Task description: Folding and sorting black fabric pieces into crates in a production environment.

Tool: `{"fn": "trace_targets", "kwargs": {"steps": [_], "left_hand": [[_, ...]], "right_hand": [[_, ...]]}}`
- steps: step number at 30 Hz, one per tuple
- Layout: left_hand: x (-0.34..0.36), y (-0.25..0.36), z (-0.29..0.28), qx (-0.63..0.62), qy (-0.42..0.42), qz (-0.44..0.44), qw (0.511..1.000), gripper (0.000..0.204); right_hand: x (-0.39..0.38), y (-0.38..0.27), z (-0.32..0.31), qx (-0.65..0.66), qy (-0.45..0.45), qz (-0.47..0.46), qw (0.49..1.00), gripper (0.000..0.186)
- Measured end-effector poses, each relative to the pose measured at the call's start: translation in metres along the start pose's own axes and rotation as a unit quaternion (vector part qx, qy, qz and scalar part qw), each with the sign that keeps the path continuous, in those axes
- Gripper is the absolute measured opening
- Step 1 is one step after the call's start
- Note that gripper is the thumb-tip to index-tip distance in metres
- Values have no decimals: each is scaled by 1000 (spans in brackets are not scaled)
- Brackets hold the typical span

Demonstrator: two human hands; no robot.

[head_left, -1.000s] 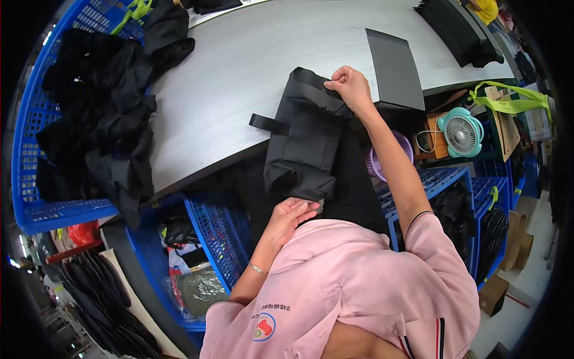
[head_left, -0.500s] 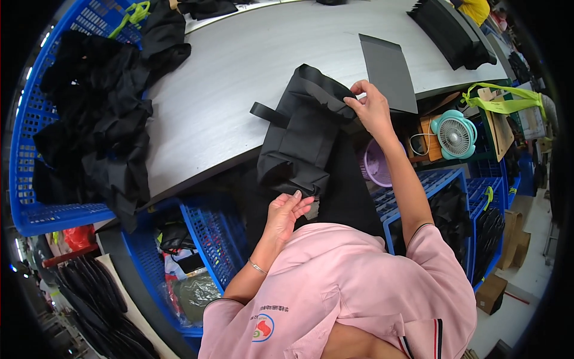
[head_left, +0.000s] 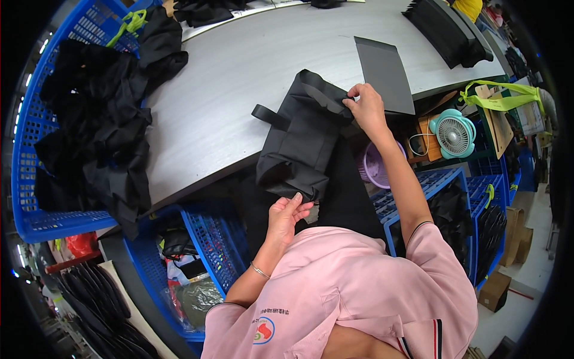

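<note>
A black fabric bag [head_left: 302, 134] with a loop of strap on its left side lies half on the table and half over its near edge. My left hand [head_left: 287, 216] pinches the bag's near rim between thumb and fingers. At the far right corner of the bag, my right hand [head_left: 368, 107] is closed on its upper edge. The near end of the bag gapes a little. A flat dark grey panel [head_left: 385, 75] rests on the table just beyond my right hand.
A blue crate [head_left: 60, 224] heaped with black fabric [head_left: 98, 119] stands at the left. Stacked black pieces [head_left: 445, 33] lie at the far right. A turquoise fan [head_left: 454, 133] and a purple basket [head_left: 376, 167] sit below the table's right end. Another blue crate [head_left: 206, 239] is beside my left arm.
The near end of the bag gapes slightly more than before. Both hands keep their hold in nearly the same places, and the view has shifted a little.
</note>
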State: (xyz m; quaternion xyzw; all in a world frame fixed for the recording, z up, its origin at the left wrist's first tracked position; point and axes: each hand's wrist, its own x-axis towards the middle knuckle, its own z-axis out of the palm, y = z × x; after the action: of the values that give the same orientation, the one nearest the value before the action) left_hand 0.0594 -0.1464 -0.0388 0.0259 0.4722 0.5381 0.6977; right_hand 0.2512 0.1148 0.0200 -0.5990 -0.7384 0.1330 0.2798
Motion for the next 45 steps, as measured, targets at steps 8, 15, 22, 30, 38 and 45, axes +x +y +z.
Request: {"fn": "trace_targets", "kwargs": {"steps": [8, 15, 22, 30, 38, 45], "left_hand": [[2, -5, 0, 36, -5, 44, 998, 18], [-2, -2, 6, 42, -21, 47, 998, 24], [-5, 3, 5, 88, -6, 22, 996, 24], [-3, -4, -1, 131, -82, 4, 988, 21], [14, 8, 2, -32, -25, 56, 998, 14], [-3, -8, 16, 50, -58, -9, 997, 29]], "right_hand": [[9, 3, -1, -18, -57, 41, 997, 23], [11, 4, 3, 15, -57, -17, 998, 20], [12, -3, 13, -8, -55, 33, 998, 20], [17, 6, 13, -19, -112, 94, 989, 22], [-93, -6, -3, 360, 123, 125, 916, 28], [-163, -20, 18, 596, -118, 248, 754, 38]]}}
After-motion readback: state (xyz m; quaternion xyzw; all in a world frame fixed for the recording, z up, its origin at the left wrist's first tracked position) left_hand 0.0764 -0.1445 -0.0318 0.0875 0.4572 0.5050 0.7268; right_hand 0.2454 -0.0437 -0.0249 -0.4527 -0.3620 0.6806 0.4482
